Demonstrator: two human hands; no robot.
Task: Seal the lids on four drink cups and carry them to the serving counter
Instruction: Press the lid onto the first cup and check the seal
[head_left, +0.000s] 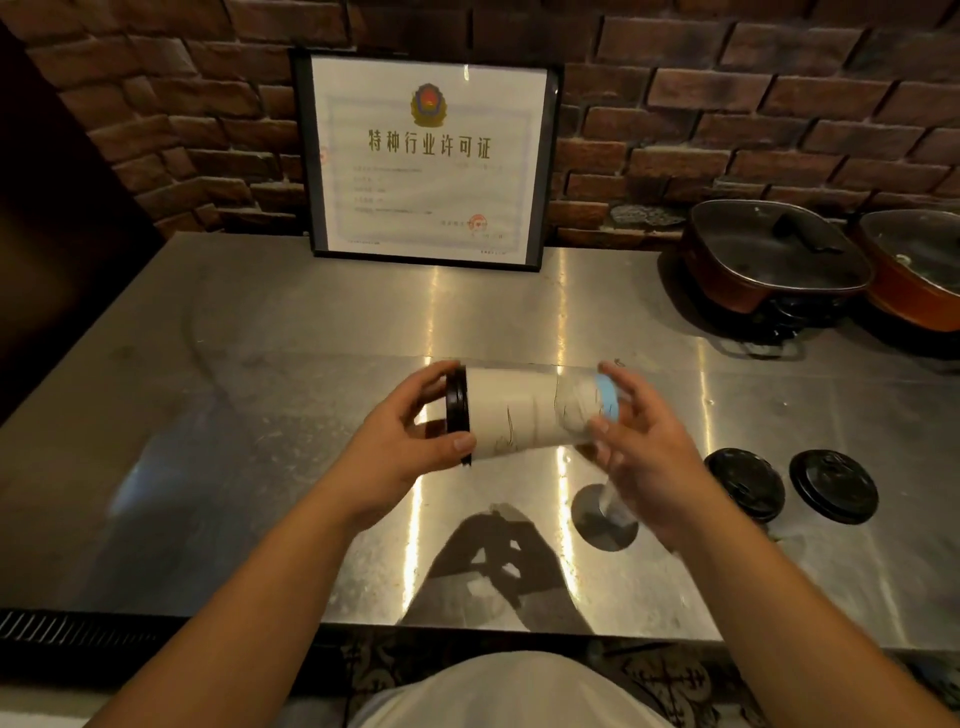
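Observation:
A white paper drink cup (524, 410) with a blue band near its base lies sideways in the air above the steel counter (260, 364). A black lid (458, 413) sits on its mouth, which faces left. My left hand (410, 441) grips the lid end, with the thumb on the rim. My right hand (639, 441) holds the base end with its fingers spread. Two loose black lids (746, 483) (832, 486) lie flat on the counter to the right of my hands.
A framed certificate (426, 156) leans against the brick wall at the back. Two lidded red-brown electric pots (774, 254) (914, 270) stand at the back right. A round hole (605, 519) in the counter lies under my right wrist. The counter's front edge runs just before my body.

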